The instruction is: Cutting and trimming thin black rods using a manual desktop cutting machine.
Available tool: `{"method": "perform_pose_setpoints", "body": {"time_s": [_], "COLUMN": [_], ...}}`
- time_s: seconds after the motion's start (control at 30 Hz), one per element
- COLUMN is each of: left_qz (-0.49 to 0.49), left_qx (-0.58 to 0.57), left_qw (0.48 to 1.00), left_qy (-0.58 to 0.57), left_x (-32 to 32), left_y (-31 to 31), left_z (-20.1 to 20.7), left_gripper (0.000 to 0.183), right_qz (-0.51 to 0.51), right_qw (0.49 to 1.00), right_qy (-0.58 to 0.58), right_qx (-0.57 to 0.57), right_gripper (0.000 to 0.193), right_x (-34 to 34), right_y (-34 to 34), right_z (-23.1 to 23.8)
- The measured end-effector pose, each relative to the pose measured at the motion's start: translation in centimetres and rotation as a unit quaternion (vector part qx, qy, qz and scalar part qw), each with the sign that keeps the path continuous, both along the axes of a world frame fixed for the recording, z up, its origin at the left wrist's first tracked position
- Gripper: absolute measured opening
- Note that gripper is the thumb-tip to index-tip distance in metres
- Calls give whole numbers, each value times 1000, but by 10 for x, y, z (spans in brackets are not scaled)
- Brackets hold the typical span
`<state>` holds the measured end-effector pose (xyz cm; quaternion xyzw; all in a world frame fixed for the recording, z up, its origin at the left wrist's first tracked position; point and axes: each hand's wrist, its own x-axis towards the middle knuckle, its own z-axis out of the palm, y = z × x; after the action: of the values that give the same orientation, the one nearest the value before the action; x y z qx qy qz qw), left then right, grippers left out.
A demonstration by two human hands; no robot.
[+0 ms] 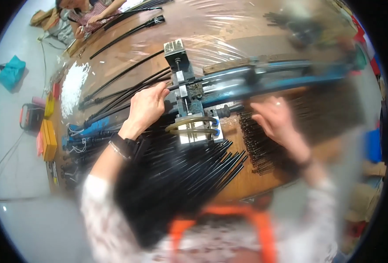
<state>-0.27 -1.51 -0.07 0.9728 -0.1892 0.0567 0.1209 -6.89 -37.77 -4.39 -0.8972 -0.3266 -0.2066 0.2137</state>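
My left hand [148, 105] is closed around a thin black rod [173, 87], whose end runs into the small metal clamp [183, 90] of a bench fixture. Hoses [191, 125] loop over the near metal block of that fixture. A long blue rail [281, 85] stretches from the clamp toward the right. My right hand [275, 118] is slightly smeared, its thumb and forefinger apart, with nothing visible between them. It hovers beside a black knob [224, 111], above a pile of thin dark screw-like rods [259, 149].
A thick bundle of black rods [189, 168] lies close in front of me. White small pieces [74, 85] are heaped at the left, near a yellow box [48, 140]. More black rods [128, 36] lie farther back, where another person's hand [95, 19] works.
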Motion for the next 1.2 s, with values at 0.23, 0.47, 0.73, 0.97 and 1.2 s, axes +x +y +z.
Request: {"method": "perform_pose_setpoints", "body": {"time_s": [0.23, 0.47, 0.73, 0.97, 1.2], "left_qz": [0, -8, -156, -41, -125], "left_qx": [16, 24, 71, 154, 150], "left_qw": [1000, 995, 953, 960, 980], "left_qy": [5, -94, -250, -230, -41], "left_x": [0, 3, 29, 11, -73], "left_y": [3, 5, 50, 88, 35], "left_z": [0, -21, -16, -22, -40], "left_gripper": [16, 11, 14, 11, 5], "right_qz": [31, 91, 11, -21, -85], "right_qw": [989, 957, 979, 994, 965], "right_qy": [90, 170, 182, 91, 223], "right_qx": [112, 217, -94, 58, 110], "right_gripper": [40, 21, 73, 18, 8], "right_x": [13, 23, -15, -6, -8], "right_y": [18, 33, -11, 4, 23], "right_z": [-9, -33, -34, -44, 7]}}
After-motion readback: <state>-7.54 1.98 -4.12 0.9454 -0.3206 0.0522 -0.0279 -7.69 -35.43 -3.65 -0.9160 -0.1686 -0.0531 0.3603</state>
